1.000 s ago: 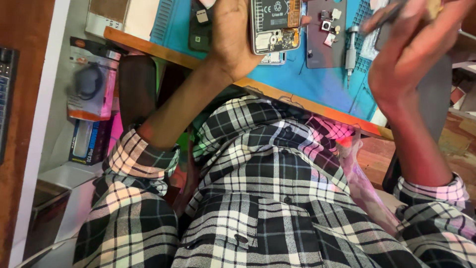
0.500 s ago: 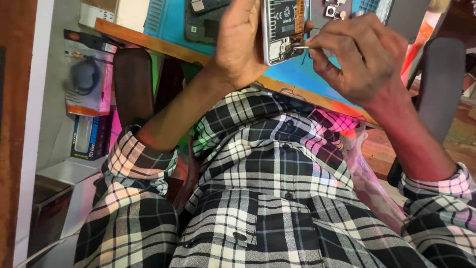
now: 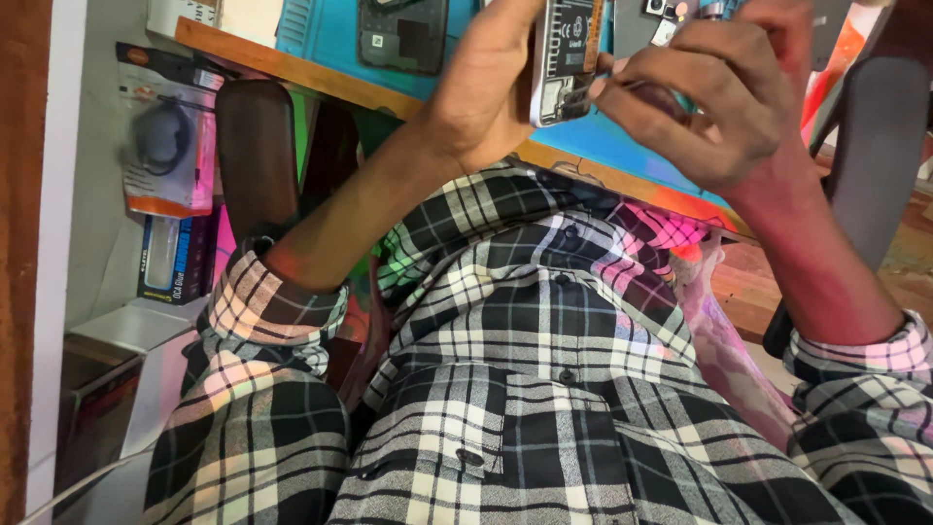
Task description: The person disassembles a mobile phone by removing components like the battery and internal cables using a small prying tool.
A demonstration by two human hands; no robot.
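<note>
My left hand (image 3: 486, 83) grips an opened phone (image 3: 566, 60) by its left edge, holding it upright over the desk edge with its inner boards showing. My right hand (image 3: 714, 102) is closed around a thin metal tool (image 3: 595, 89), and the tool's tip touches the lower part of the phone's insides. Both forearms come out of rolled black-and-white plaid sleeves.
A blue work mat (image 3: 622, 146) lies on the wooden desk edge (image 3: 292, 68), with a dark phone back cover (image 3: 400, 37) and small loose parts (image 3: 671, 15) on it. Dark chair armrests stand at the left (image 3: 255, 146) and at the right (image 3: 880, 146). Packaged goods (image 3: 165, 146) hang at the far left.
My right hand came down from the upper right and closed in on the phone with the tool. The view has tilted down, so the desk sits higher in the picture.
</note>
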